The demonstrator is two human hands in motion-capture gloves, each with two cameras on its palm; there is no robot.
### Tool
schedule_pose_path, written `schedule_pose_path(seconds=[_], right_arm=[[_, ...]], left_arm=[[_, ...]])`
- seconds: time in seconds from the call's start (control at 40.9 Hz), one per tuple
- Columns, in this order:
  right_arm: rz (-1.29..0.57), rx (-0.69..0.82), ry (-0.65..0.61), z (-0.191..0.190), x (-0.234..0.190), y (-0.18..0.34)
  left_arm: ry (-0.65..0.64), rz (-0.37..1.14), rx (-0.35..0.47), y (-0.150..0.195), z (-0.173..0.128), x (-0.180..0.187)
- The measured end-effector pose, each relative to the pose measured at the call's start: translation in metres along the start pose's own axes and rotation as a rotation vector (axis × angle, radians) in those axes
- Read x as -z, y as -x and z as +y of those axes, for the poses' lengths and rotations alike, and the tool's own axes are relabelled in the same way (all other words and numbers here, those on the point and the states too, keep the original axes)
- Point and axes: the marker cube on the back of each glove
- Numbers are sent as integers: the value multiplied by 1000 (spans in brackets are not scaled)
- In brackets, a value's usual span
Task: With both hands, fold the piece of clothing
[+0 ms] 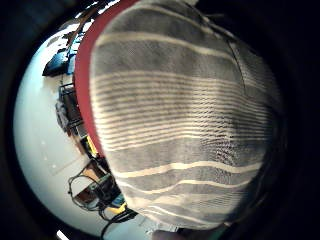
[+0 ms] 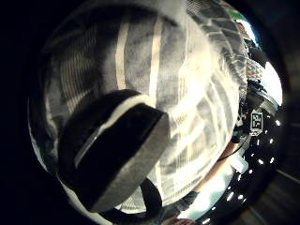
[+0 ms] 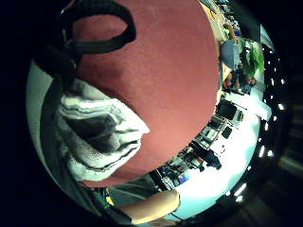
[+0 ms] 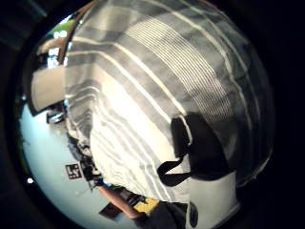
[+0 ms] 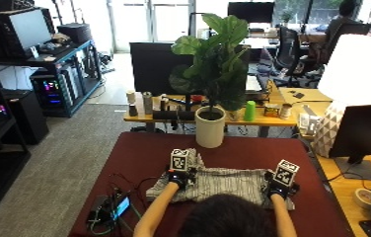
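A grey garment with pale stripes (image 5: 221,181) lies flat on the dark red table (image 5: 146,153), just in front of the person. My left hand (image 5: 174,178) holds its left end, and my right hand (image 5: 278,190) holds its right end. In the left thumb side view a black thumb (image 2: 117,150) presses onto the striped cloth (image 2: 197,93), which also fills the left little finger side view (image 1: 180,115). A black finger (image 4: 200,148) curls over the cloth (image 4: 143,86) at the right hand. A bunched fold of cloth (image 3: 99,137) sits beside that palm above the table (image 3: 165,71).
A leafy plant in a white pot (image 5: 210,131) stands at the table's far edge. Cables and a small device (image 5: 113,205) lie at the front left corner. A monitor (image 5: 366,138) and a white lamp (image 5: 359,69) stand on the desk to the right.
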Motion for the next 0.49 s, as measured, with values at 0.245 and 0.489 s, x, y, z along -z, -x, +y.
schedule_pose_path(seconds=[0.245, 0.489], right_arm=[[-77, 77, -131, -1, 17, 15], [-88, 97, -158, -69, 45, 46]], left_arm=[[-63, 134, -2, 20, 12, 39], [-176, 145, 77, 58, 26, 70]])
